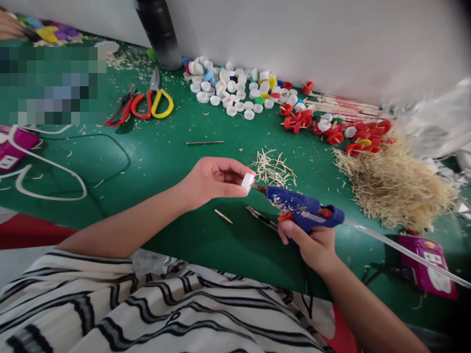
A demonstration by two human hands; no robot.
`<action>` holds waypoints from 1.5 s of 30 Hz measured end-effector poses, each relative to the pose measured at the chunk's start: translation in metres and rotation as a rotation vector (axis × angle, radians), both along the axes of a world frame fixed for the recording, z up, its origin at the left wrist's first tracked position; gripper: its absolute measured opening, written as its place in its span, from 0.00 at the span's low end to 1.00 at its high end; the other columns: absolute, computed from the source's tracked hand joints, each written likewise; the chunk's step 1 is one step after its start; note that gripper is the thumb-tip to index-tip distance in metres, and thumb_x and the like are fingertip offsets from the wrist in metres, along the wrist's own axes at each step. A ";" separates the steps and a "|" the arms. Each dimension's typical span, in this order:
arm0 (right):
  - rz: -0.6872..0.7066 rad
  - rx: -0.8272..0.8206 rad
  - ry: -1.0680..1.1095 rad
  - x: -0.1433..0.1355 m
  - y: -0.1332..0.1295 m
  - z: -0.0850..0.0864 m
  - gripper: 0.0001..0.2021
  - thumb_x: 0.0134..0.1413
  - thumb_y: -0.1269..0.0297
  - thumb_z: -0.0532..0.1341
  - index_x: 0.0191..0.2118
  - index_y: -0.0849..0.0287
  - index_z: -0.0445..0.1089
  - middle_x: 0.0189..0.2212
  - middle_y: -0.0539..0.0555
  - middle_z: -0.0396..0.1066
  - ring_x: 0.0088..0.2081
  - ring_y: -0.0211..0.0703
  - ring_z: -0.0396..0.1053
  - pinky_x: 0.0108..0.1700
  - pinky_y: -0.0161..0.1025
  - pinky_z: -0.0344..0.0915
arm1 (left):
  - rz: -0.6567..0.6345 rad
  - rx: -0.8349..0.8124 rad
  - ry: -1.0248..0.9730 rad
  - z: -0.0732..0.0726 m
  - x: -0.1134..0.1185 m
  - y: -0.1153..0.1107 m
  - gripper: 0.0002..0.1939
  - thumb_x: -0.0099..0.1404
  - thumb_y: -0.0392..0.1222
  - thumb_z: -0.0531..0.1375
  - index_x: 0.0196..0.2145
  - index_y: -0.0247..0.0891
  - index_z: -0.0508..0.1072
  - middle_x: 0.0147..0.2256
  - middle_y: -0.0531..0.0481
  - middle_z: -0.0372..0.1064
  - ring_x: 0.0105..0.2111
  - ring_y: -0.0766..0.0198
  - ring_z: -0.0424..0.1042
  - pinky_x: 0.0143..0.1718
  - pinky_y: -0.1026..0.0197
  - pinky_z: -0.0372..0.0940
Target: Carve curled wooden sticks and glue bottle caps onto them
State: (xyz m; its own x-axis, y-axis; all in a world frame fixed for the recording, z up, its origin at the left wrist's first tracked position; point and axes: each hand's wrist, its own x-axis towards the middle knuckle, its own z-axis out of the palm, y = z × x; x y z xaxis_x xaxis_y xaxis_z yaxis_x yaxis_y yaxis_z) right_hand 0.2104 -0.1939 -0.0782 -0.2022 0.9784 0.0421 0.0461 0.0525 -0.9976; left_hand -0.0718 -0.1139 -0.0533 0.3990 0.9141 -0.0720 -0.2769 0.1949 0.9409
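Between the thumb and fingers of my left hand (215, 184) is a small white block-like piece (248, 182), perhaps a bottle cap seen from the side. My right hand (311, 242) grips a blue hot glue gun (301, 203), its fingers round the handle by the orange trigger. The gun's nozzle points left and meets or nearly meets the white piece. A clear glue stick (397, 250) trails from the gun's rear. Below the gun lies a thin metal-tipped tool (260, 217), partly hidden by my right hand. A short pointed wooden stick (223, 215) rests below my left hand.
Behind are white bottle caps (231, 87), red caps with sticks (333, 130), scissors (156, 98), red-handled pliers (123, 108) and a black bottle (160, 37). Straw-like fibres (401, 181) heap at right, near a magenta power strip (429, 267). Another person's hand (11, 27) shows far left.
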 end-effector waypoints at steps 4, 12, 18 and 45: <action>-0.003 -0.003 0.021 -0.001 0.001 0.001 0.05 0.67 0.60 0.73 0.41 0.55 0.83 0.22 0.48 0.74 0.21 0.37 0.70 0.26 0.37 0.70 | 0.005 -0.032 -0.016 0.000 0.002 0.001 0.21 0.46 0.40 0.86 0.39 0.38 0.90 0.37 0.44 0.86 0.35 0.65 0.83 0.40 0.64 0.80; -0.024 -0.010 0.000 -0.002 0.000 0.001 0.08 0.66 0.58 0.73 0.40 0.56 0.83 0.21 0.49 0.74 0.20 0.38 0.70 0.25 0.38 0.70 | -0.015 -0.080 -0.063 0.001 0.002 0.001 0.19 0.46 0.38 0.86 0.37 0.41 0.90 0.36 0.47 0.87 0.33 0.69 0.84 0.38 0.70 0.79; -0.031 -0.043 -0.003 -0.001 -0.001 0.001 0.08 0.64 0.58 0.74 0.40 0.56 0.84 0.22 0.50 0.75 0.20 0.40 0.71 0.24 0.40 0.70 | -0.014 -0.111 -0.048 0.003 0.003 0.002 0.20 0.44 0.39 0.87 0.35 0.39 0.90 0.35 0.46 0.86 0.33 0.68 0.83 0.37 0.69 0.79; -0.036 -0.045 -0.054 -0.004 0.001 0.007 0.05 0.62 0.62 0.72 0.37 0.58 0.83 0.21 0.50 0.75 0.20 0.39 0.71 0.23 0.38 0.71 | -0.045 -0.072 -0.014 -0.002 -0.001 0.002 0.21 0.46 0.40 0.86 0.38 0.37 0.90 0.36 0.45 0.86 0.34 0.65 0.82 0.39 0.65 0.79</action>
State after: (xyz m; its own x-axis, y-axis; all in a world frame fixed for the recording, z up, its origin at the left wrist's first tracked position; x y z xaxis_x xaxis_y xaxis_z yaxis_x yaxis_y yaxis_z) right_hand 0.2066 -0.1927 -0.0712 -0.1677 0.9858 -0.0124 0.1008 0.0046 -0.9949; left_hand -0.0731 -0.1116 -0.0554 0.4414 0.8877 -0.1312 -0.2793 0.2748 0.9200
